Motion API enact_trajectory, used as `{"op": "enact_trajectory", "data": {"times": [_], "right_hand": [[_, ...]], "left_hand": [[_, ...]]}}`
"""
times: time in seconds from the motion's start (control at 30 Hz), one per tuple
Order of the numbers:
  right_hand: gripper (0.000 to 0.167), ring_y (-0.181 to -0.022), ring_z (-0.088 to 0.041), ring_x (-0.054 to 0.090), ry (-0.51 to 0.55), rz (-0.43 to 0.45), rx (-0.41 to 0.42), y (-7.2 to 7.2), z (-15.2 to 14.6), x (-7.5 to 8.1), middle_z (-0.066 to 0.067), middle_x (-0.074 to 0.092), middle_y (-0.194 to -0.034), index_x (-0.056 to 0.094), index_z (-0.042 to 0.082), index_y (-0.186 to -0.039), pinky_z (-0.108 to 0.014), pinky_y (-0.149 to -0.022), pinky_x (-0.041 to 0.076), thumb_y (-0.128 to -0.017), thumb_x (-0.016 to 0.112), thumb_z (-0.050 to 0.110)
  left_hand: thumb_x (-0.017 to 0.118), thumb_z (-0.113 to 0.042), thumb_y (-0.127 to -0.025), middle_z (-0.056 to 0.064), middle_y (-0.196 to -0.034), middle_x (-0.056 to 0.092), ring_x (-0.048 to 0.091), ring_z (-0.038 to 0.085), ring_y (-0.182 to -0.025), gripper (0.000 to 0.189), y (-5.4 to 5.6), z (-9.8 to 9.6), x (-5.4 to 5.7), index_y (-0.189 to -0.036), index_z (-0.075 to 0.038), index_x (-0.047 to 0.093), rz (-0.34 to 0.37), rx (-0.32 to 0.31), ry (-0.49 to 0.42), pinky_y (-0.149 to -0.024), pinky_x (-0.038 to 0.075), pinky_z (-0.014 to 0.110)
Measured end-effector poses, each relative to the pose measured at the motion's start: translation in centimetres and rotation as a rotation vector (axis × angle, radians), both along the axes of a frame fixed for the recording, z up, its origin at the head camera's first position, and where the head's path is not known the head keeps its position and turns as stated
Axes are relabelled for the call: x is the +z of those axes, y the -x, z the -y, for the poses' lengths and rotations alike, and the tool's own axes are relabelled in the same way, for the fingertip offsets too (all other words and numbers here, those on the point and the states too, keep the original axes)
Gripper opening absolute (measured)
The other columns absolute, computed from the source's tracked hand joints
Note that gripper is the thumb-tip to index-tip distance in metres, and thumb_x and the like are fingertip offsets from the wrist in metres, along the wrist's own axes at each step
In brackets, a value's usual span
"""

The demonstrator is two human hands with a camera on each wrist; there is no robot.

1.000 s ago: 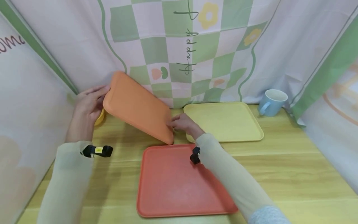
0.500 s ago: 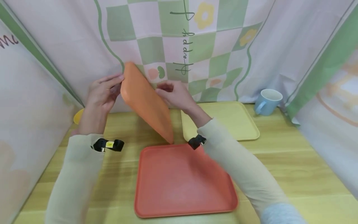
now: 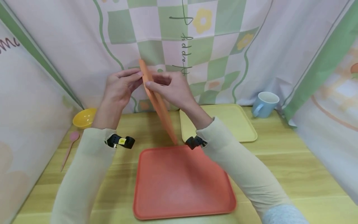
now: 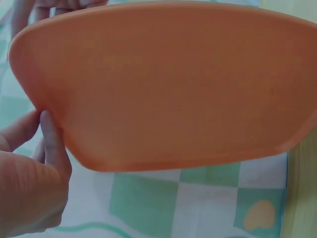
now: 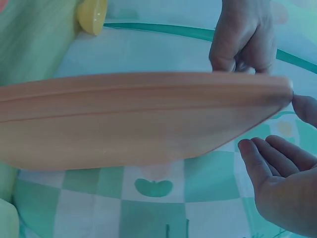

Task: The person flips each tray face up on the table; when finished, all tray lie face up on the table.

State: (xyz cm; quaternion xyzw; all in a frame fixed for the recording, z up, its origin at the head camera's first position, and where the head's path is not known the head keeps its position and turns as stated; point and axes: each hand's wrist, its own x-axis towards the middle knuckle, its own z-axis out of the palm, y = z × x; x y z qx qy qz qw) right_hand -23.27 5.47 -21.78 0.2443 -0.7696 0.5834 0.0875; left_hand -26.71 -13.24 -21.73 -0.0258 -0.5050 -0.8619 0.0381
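Observation:
An orange tray (image 3: pixel 158 102) stands steeply tilted, seen almost edge-on in the head view, its lower end close behind the red tray (image 3: pixel 184 183). My left hand (image 3: pixel 120 85) pinches its upper short edge between thumb and finger; the left wrist view shows this grip, with the tray's broad face (image 4: pixel 168 89) filling most of the picture. At the upper part of the orange tray, my right hand (image 3: pixel 174 90) has its thumb at the near rim. In the right wrist view, the fingers of that hand (image 5: pixel 287 183) are extended and apart from the tray, with only the thumb at its corner.
A pale yellow tray (image 3: pixel 229 121) lies flat behind the right forearm, with a blue mug (image 3: pixel 265 104) right of it. At the left are a yellow bowl (image 3: pixel 84 118) and a pink spoon (image 3: pixel 70 149). A patterned curtain (image 3: pixel 151 25) hangs behind the table.
The orange tray has swung from a broad slant to nearly edge-on, its upper end moving right. My right hand has left its lower end and risen to the upper part; the left followed rightward, uncovering the bowl and spoon.

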Motion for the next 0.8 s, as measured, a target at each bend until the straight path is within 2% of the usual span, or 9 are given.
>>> {"op": "enact_trajectory", "data": {"times": [0.17, 0.37, 0.5, 0.57, 0.67, 0.73, 0.8], "right_hand": [[0.034, -0.104, -0.014, 0.071, 0.004, -0.028, -0.034, -0.4, -0.3, 0.8, -0.008, 0.074, -0.115, 0.074, 0.002, -0.121, -0.027, -0.085, 0.059, -0.091, 0.078, 0.019], [0.028, -0.093, -0.015, 0.073, -0.086, -0.042, -0.142, -0.6, -1.4, 1.5, -0.008, 0.077, -0.104, 0.078, 0.003, -0.113, -0.028, -0.078, 0.059, -0.091, 0.077, 0.019], [0.027, -0.094, -0.016, 0.072, -0.103, -0.005, -0.184, -0.6, -2.3, 2.0, -0.009, 0.076, -0.104, 0.077, 0.002, -0.113, -0.028, -0.081, 0.058, -0.091, 0.075, 0.019], [0.028, -0.096, -0.017, 0.072, -0.082, 0.02, -0.192, -0.6, -2.6, 2.2, -0.011, 0.076, -0.105, 0.077, 0.001, -0.114, -0.029, -0.083, 0.058, -0.092, 0.073, 0.017], [0.027, -0.096, -0.018, 0.071, -0.049, 0.044, -0.207, -0.6, -3.0, 2.3, -0.013, 0.075, -0.106, 0.076, -0.001, -0.114, -0.029, -0.083, 0.057, -0.092, 0.073, 0.015], [0.026, -0.095, -0.019, 0.071, -0.031, 0.058, -0.216, -0.5, -3.2, 2.4, -0.014, 0.075, -0.105, 0.076, -0.002, -0.113, -0.028, -0.082, 0.057, -0.092, 0.071, 0.013], [0.026, -0.094, -0.019, 0.071, -0.03, 0.073, -0.224, -0.4, -3.4, 2.4, -0.014, 0.075, -0.105, 0.076, -0.001, -0.113, -0.028, -0.081, 0.057, -0.092, 0.07, 0.012]], "left_hand": [[0.077, 0.007, -0.085, 0.013, -0.098, 0.07, 0.071, 0.022, -0.083, 0.011, 0.4, -1.6, 0.5, -0.096, 0.006, 0.076, -0.011, -0.021, 0.046, -0.083, 0.06, 0.029], [0.075, 0.008, -0.087, 0.017, -0.1, 0.072, 0.073, 0.025, -0.09, 0.019, 0.7, -3.1, 0.8, -0.106, 0.01, 0.074, -0.028, -0.056, 0.081, -0.088, 0.059, 0.032], [0.074, 0.005, -0.089, 0.019, -0.115, 0.068, 0.07, 0.028, -0.102, 0.025, 0.7, -3.7, 0.9, -0.113, 0.009, 0.072, -0.02, -0.076, 0.131, -0.091, 0.057, 0.032], [0.074, 0.003, -0.09, 0.019, -0.126, 0.064, 0.068, 0.03, -0.109, 0.03, 0.7, -3.5, 0.6, -0.119, 0.009, 0.07, 0.004, -0.082, 0.165, -0.093, 0.056, 0.032], [0.071, -0.001, -0.094, 0.017, -0.129, 0.063, 0.068, 0.027, -0.108, 0.037, 0.9, -2.7, -1.1, -0.129, 0.009, 0.063, 0.053, -0.092, 0.271, -0.095, 0.055, 0.031], [0.068, -0.002, -0.096, 0.012, -0.12, 0.067, 0.069, 0.021, -0.099, 0.038, 1.0, -1.8, -3.2, -0.131, 0.01, 0.06, 0.09, -0.104, 0.372, -0.095, 0.055, 0.031], [0.066, -0.003, -0.098, 0.01, -0.111, 0.068, 0.07, 0.014, -0.087, 0.039, 1.2, -1.0, -5.8, -0.133, 0.011, 0.058, 0.13, -0.131, 0.493, -0.093, 0.056, 0.031]]}}
